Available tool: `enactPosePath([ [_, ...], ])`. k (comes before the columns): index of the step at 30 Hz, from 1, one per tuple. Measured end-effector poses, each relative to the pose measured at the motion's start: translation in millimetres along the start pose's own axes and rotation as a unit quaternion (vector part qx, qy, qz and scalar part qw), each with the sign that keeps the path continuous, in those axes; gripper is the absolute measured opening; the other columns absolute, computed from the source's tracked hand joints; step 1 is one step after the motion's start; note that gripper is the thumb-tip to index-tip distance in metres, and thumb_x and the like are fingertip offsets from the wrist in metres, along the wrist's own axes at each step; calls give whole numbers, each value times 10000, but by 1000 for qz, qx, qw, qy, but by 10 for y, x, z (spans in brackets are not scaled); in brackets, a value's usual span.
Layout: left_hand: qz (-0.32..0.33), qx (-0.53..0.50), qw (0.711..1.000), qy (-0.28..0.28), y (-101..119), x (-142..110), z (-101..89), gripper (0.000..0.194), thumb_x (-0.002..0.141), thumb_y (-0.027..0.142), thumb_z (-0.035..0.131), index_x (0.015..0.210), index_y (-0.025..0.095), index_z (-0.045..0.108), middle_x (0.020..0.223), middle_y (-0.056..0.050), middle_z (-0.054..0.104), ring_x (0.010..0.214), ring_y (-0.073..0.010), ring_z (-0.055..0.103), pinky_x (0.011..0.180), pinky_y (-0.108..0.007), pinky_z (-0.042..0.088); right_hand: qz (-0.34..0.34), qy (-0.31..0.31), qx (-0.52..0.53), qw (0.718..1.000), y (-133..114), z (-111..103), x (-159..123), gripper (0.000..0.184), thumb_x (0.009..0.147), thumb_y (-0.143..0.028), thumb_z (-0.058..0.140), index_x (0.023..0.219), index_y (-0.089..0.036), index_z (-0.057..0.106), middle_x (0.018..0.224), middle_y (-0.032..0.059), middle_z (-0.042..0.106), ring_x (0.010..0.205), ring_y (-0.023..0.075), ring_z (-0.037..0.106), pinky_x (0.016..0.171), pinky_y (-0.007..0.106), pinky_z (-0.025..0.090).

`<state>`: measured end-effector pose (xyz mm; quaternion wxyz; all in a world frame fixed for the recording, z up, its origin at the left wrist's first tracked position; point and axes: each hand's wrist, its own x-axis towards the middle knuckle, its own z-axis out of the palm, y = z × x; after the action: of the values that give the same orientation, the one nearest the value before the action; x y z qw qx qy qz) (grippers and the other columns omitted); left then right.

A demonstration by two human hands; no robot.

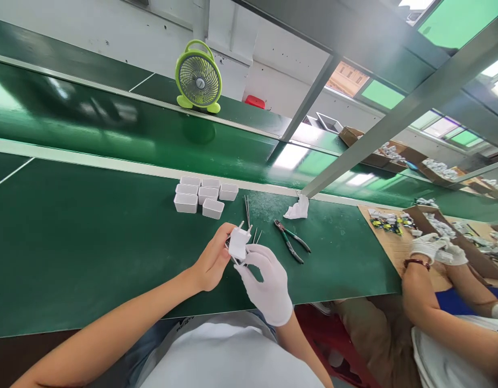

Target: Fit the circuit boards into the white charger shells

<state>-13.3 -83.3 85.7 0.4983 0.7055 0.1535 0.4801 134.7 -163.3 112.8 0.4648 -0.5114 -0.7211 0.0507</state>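
Holding a white plug housing (239,243) at frame centre: bare left hand (211,258) pinches its left side, gloved right hand (268,283) grips from below-right. Prongs point up and away, toward loose metal pins (247,207). Pliers (291,240) lie just right; white cups (204,195) above-left; a co-worker's gloved hands (434,249) far right.

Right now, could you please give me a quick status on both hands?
Left hand bare, right hand gloved, both gripping white plug housing. Pliers beside them, white shells beyond. Nothing obstructing.
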Motion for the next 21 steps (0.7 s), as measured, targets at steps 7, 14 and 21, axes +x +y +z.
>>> enactPosePath([
  [7,28,18,999,-34,-42,10,-34,471,1028,584,300,1235,210,497,1044,-77,487,854,-207,462,780,-352,394,11,-37,-15,999,-29,-20,-34,121,943,-143,638,1011,-241,624,1065,60,708,961,197,678,817,339,582],
  [14,19,2,1000,-11,-48,-20,-13,501,1021,604,271,1262,227,497,1040,-85,507,874,-229,484,793,-371,393,4,-46,-4,999,-17,-49,-21,88,958,-174,624,1007,-247,621,1088,55,715,999,193,683,800,318,575],
  [21,-6,-41,999,-33,-70,-12,-32,544,979,663,367,1235,215,541,1036,-84,524,871,-232,478,804,-373,393,30,-89,-34,995,-35,-74,-33,40,969,-209,598,962,-242,619,1094,58,709,976,201,685,738,304,559],
])
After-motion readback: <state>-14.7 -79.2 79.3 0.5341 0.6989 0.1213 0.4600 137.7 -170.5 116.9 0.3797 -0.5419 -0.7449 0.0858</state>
